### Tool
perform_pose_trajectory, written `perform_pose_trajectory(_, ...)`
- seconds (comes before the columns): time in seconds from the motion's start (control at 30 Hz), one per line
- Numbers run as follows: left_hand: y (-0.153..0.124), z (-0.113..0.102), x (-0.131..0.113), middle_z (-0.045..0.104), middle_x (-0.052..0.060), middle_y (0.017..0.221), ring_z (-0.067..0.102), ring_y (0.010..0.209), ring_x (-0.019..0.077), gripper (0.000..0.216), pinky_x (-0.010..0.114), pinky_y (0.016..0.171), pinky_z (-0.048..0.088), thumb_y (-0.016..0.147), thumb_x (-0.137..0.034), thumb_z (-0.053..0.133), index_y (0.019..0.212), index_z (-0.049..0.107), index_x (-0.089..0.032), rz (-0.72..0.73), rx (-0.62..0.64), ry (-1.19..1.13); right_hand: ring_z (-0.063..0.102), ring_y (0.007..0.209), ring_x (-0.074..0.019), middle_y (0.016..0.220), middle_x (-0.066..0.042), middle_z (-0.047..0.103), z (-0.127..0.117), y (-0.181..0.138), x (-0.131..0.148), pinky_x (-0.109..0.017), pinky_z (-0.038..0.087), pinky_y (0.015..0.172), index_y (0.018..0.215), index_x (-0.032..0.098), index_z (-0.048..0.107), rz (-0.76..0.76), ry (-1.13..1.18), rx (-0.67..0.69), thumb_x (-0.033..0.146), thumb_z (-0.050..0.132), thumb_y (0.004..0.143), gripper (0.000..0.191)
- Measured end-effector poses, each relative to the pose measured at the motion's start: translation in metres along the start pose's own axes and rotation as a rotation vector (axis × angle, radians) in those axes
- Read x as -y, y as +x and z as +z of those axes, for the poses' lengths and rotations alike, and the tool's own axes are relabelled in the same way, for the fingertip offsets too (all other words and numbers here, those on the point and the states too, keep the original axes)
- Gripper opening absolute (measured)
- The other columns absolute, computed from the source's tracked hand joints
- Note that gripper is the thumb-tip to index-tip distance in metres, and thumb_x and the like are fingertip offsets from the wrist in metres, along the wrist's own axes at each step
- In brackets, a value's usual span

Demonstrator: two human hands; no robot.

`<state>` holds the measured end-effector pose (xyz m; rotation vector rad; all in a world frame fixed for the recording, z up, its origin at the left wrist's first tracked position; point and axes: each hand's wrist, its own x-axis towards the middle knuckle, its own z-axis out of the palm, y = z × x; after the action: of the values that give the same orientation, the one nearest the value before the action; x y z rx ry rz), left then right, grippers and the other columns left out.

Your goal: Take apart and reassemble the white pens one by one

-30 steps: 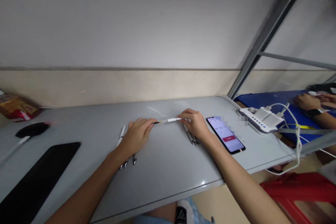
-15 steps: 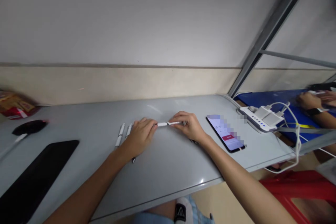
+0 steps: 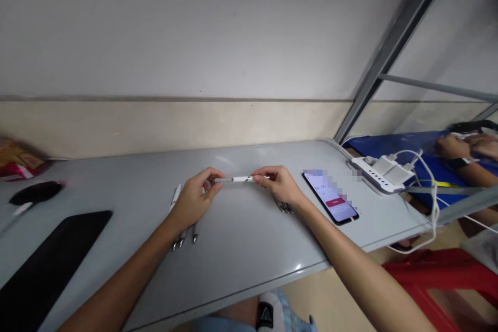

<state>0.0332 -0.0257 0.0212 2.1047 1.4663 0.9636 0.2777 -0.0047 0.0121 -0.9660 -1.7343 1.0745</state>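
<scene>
A white and grey pen point(image 3: 238, 179) lies level between my two hands, just above the grey table. My left hand point(image 3: 198, 192) pinches its left end between thumb and fingertips. At the right end, thumb and fingers of my right hand point(image 3: 280, 185) close on the pen's white part. Several similar pens point(image 3: 194, 232) rest on the table around and partly under my left wrist, their metal tips toward me. More pen tips point(image 3: 287, 208) show below my right hand, which hides the rest of those pens.
To the right lie a lit phone point(image 3: 330, 198) and a white power strip point(image 3: 377, 175) with plugs and cables. A black slab point(image 3: 58, 259) and a dark oval object point(image 3: 36, 193) lie left. Another person's hands point(image 3: 453, 146) are at the far right, near a red stool point(image 3: 436, 267).
My left hand has shifted slightly left along the pen and its grip has opened out, so more of the pen shows. Pen tips beneath my left wrist have come into view.
</scene>
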Motion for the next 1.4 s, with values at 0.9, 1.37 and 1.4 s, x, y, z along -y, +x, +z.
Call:
perform_pose_trajectory(0.9, 0.001, -0.004, -0.009, 0.063, 0.001, 0.077, 0.058, 0.070, 0.0148, 0.031, 0.025, 0.061, 0.044, 0.086, -0.049, 0.051, 0.087, 0.062, -0.020, -0.085, 0.060, -0.208, 0.062, 0.078, -0.0172, 0.086, -0.006, 0.071, 0.000, 0.000, 0.000, -0.029, 0.046, 0.067, 0.091, 0.020, 0.075, -0.057, -0.048, -0.104, 0.036, 0.068, 0.081, 0.021)
perform_pose_trajectory(1.37, -0.003, -0.003, 0.005, 0.057, 0.001, 0.071, 0.053, 0.065, 0.0150, 0.023, 0.027, 0.064, 0.040, 0.083, -0.011, 0.035, 0.073, 0.054, -0.020, 0.201, 0.025, 0.268, 0.046, 0.054, -0.0094, 0.059, 0.002, 0.054, 0.009, -0.007, 0.007, -0.022, 0.033, 0.051, 0.095, 0.015, 0.072, 0.113, 0.127, 0.174, 0.040, 0.059, 0.087, 0.029)
perform_pose_trajectory(1.4, -0.003, -0.004, 0.006, 0.057, 0.001, 0.072, 0.053, 0.066, 0.0152, 0.024, 0.027, 0.064, 0.040, 0.084, -0.011, 0.034, 0.075, 0.055, -0.020, 0.217, 0.022, 0.271, 0.045, 0.052, -0.0087, 0.059, 0.002, 0.053, 0.009, -0.006, 0.005, -0.022, 0.033, 0.049, 0.093, 0.015, 0.072, 0.172, 0.223, 0.201, 0.041, 0.061, 0.085, 0.030)
